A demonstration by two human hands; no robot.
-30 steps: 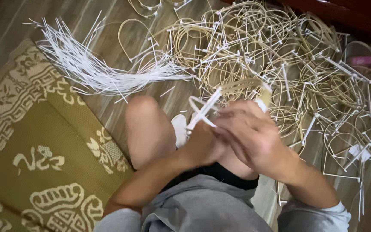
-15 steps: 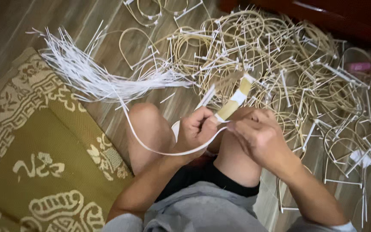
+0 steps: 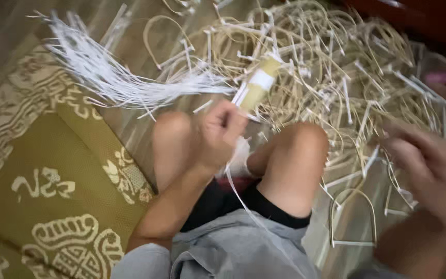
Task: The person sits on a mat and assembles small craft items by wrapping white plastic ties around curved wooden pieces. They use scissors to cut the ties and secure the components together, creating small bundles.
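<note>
I sit on the floor with both knees up. My left hand is closed around a tan cane piece bound with a white band, and a thin white strip trails from it down past my shorts. My right hand is blurred at the right, fingers spread, over the pile of bent cane loops; nothing shows in it. A finished loop with a white bar lies by my right knee.
A loose bundle of white plastic strips fans out on the wooden floor at the upper left. An olive and cream patterned mat lies at the left. Dark red furniture borders the top right.
My right hand let go of the cane piece and swung out to the right over the pile. My left hand kept the piece, and my knees are now spread wider.
</note>
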